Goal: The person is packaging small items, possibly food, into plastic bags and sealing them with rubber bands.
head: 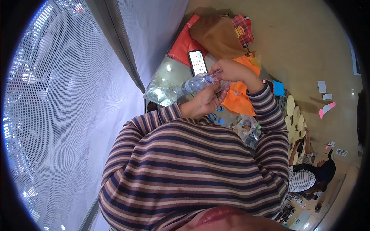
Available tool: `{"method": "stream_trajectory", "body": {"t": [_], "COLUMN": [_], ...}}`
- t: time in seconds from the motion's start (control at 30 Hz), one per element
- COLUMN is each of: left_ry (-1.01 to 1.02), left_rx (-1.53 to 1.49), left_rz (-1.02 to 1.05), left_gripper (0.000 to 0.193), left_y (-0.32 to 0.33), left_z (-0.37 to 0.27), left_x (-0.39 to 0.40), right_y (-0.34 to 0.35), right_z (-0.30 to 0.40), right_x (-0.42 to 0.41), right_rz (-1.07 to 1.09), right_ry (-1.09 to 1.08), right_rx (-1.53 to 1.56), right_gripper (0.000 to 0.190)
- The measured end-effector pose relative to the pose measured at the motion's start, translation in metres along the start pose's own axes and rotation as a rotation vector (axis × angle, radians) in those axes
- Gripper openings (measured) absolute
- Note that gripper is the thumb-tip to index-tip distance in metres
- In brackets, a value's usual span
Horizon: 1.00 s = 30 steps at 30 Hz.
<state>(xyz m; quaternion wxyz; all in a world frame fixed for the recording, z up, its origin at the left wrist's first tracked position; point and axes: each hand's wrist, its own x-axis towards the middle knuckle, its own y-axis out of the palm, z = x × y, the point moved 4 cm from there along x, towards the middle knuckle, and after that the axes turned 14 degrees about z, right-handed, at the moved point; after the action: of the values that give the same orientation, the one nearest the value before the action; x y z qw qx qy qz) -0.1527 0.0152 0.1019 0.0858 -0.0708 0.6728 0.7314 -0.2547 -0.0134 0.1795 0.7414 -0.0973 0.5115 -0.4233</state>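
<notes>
Both my hands are at the neck of a clear plastic bottle (195, 84), above a shiny tabletop (164, 72). My left hand (205, 101) is under the neck end, its fingers around crinkled clear plastic (222, 85) there. From the upper right, my right hand (227, 70) pinches the same plastic beside the bottle's blue neck ring. Whether a cap is on the bottle is hidden by the fingers. A phone (198, 64) with its screen lit lies just beyond the bottle. Blue-handled scissors (212, 116) and a small blue cap (221, 121) lie close to my body.
A red pouch (185, 43), a brown bag (218, 34) and orange fabric (238, 99) lie beyond and right. Clear plastic packaging (247, 127) is near my right arm. A mesh curtain (115, 66) hangs at left. Another person (306, 173) is at far right, near round pale discs (295, 117).
</notes>
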Motion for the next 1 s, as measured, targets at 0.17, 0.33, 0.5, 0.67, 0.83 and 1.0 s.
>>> {"method": "stream_trajectory", "body": {"t": [0.17,0.33,0.5,0.67,0.83,1.0], "left_ry": [0.004,0.011,0.014,0.021,0.021,0.056], "left_rx": [-0.03,0.065,0.204,0.391,0.372,0.261], "left_rz": [-0.017,-0.027,0.055,0.049,0.017,-0.007], "left_gripper": [0.013,0.015,0.015,0.012,0.011,0.01], "left_y": [0.002,-0.001,0.001,-0.001,-0.004,-0.003], "left_z": [0.0,0.001,0.0,0.0,0.003,0.004], "left_x": [-0.001,-0.001,-0.008,-0.01,-0.009,-0.007], "right_y": [0.001,-0.001,0.008,0.023,0.031,0.029], "right_z": [0.0,-0.01,-0.016,-0.021,-0.018,-0.023], "right_x": [0.0,-0.014,-0.032,-0.041,-0.045,-0.036], "right_rz": [0.033,0.06,0.116,0.024,0.081,-0.072], "right_ry": [0.002,-0.012,-0.191,-0.193,-0.145,-0.197], "right_rx": [-0.02,0.062,0.416,0.507,0.8,0.65], "right_gripper": [0.019,0.031,0.049,0.048,0.039,0.034]}}
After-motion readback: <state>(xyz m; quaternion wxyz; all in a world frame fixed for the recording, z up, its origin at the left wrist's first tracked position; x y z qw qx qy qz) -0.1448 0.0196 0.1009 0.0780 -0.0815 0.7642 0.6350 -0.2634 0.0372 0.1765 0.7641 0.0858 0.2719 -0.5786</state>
